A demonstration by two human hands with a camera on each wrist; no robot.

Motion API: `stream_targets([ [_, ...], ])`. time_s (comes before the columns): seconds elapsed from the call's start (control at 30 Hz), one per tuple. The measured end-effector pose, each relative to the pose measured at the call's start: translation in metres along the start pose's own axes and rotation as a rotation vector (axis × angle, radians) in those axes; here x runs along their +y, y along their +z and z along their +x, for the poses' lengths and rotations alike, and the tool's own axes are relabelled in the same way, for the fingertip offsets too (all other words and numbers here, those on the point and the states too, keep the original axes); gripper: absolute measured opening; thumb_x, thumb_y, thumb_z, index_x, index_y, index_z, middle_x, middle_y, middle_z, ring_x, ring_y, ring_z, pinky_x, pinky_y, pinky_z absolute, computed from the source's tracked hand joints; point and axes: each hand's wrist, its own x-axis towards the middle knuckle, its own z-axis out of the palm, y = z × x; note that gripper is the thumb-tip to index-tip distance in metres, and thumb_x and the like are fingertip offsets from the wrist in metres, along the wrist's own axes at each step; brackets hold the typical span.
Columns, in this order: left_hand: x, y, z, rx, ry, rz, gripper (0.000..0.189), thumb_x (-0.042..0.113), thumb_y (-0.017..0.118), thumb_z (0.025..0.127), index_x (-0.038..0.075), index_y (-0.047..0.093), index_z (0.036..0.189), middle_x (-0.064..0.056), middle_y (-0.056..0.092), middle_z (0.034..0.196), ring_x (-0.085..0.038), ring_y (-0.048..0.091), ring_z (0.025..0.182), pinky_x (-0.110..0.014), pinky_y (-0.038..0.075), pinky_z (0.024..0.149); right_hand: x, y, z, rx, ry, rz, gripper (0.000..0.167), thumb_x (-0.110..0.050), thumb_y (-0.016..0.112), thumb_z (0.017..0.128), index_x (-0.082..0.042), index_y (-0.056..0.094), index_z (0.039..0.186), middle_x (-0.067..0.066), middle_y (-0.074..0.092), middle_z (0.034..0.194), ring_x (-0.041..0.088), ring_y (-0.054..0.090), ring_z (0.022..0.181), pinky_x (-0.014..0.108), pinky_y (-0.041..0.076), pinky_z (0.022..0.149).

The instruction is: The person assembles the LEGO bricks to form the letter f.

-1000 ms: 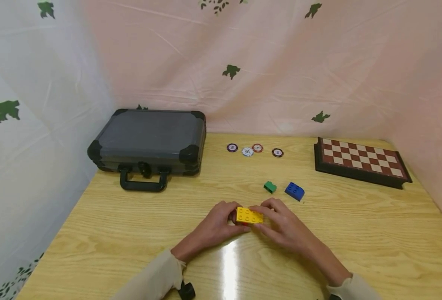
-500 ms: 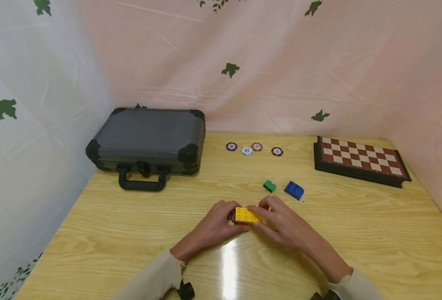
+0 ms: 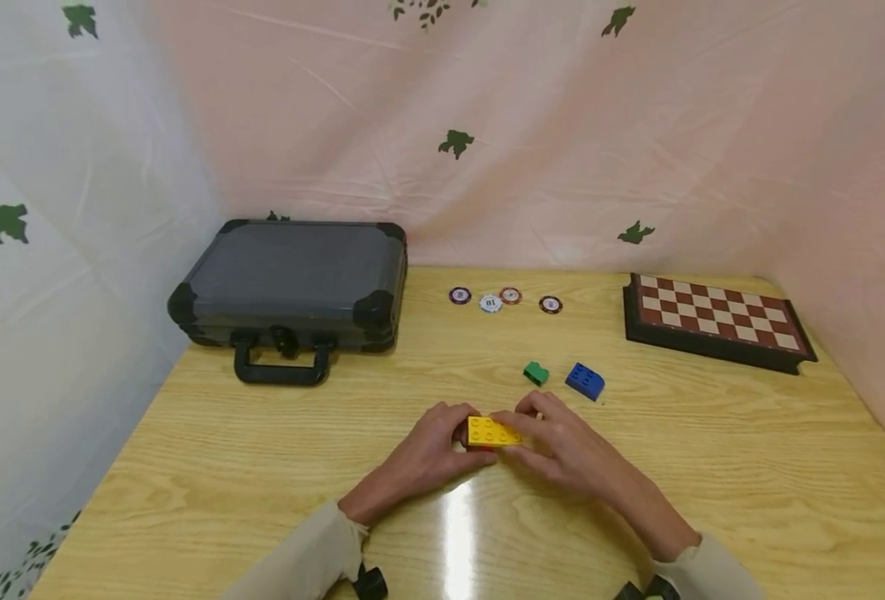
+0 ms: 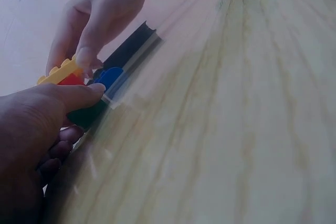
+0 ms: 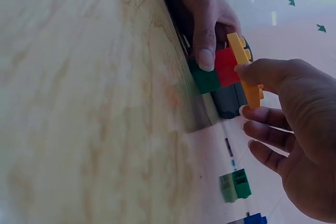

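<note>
Near the front middle of the table, both hands are on one small stack of toy bricks. On top lies a flat yellow brick (image 3: 483, 431) with studs; under it come a red brick (image 5: 227, 66) and a green brick (image 5: 207, 81), best seen in the right wrist view. My left hand (image 3: 431, 446) grips the lower bricks from the left, its thumb across the green and red ones. From the right, my right hand (image 3: 570, 446) pinches the yellow brick between thumb and fingers. The stack is low over the tabletop.
Just beyond the hands lie a loose green brick (image 3: 536, 372) and a blue brick (image 3: 585, 381). Several poker chips (image 3: 491, 303) are farther back. A grey case (image 3: 300, 267) stands back left, a chessboard box (image 3: 720, 321) back right, before a cloth backdrop (image 3: 322, 142).
The head view drifts a little to the right, so everything sits slightly farther left in it. Both hands keep the same hold on the brick stack.
</note>
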Motion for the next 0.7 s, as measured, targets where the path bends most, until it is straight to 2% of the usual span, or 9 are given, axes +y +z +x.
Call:
stream_targets([
  [0.17,-0.001,0.000,0.000,-0.004,-0.004,0.013,0.038,0.039,0.084,0.089,0.016,0.068,0.114,0.010,0.053,0.084,-0.012,0.045,0.077,-0.028,0.037,0.068,0.001,0.002,-0.003,-0.011,0.058,0.054,0.044,-0.021,0.080,0.092,-0.014,0.069,0.134,-0.004,0.056,0.116,0.010,0.050,0.100,0.034,0.049,0.082],
  [0.4,-0.001,0.001,-0.001,-0.002,0.009,0.023,0.039,0.038,0.084,0.088,0.015,0.068,0.115,0.011,0.054,0.084,-0.011,0.045,0.076,-0.028,0.037,0.068,0.001,-0.003,-0.007,-0.024,0.152,0.133,0.048,-0.028,0.076,0.097,-0.013,0.062,0.141,-0.003,0.057,0.126,0.014,0.055,0.110,0.043,0.051,0.090],
  [0.57,-0.001,0.001,0.000,-0.004,0.000,0.027,0.042,0.039,0.084,0.088,0.014,0.067,0.117,0.010,0.053,0.084,-0.012,0.045,0.077,-0.028,0.037,0.068,0.007,-0.010,-0.010,-0.017,0.235,0.169,0.042,-0.027,0.070,0.101,-0.013,0.061,0.140,0.000,0.059,0.124,0.017,0.057,0.109,0.047,0.053,0.088],
  [0.7,0.000,0.000,-0.001,-0.012,-0.026,0.024,0.042,0.040,0.084,0.088,0.015,0.067,0.117,0.009,0.053,0.084,-0.013,0.045,0.078,-0.029,0.037,0.069,0.016,-0.018,-0.013,0.034,0.257,0.172,0.037,-0.018,0.071,0.100,-0.009,0.063,0.135,0.003,0.060,0.120,0.021,0.058,0.107,0.047,0.053,0.086],
])
